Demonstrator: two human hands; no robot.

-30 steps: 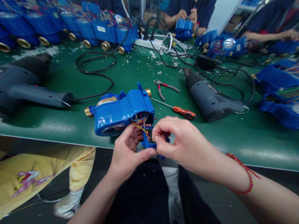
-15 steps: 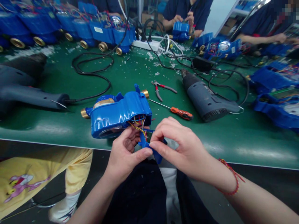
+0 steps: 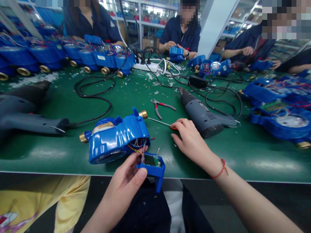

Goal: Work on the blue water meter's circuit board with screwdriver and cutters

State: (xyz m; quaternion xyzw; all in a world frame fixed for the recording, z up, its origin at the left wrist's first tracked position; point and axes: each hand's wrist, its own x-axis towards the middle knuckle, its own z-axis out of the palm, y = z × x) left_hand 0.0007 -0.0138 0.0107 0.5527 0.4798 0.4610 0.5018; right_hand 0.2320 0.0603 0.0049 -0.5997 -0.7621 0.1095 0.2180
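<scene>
My left hand holds a small blue plastic housing with a green circuit board in it, thumb on the near side. Thin coloured wires run from it into the opening of a blue water meter with brass threaded ends, which lies on its side on the bench. To the right, my right hand is closed over the orange handle of a screwdriver; most of the handle is hidden under the fingers, while its shaft points left toward a brass end.
Red-handled cutters lie behind the screwdriver. A heat gun is on the right, another heat gun on the left. Several blue meters, cables and a power strip surround the green bench. Co-workers sit opposite.
My right hand has left the small blue housing and moved right onto the screwdriver. The left hand keeps the housing, now turned so its circuit board shows. The view has tilted up.
</scene>
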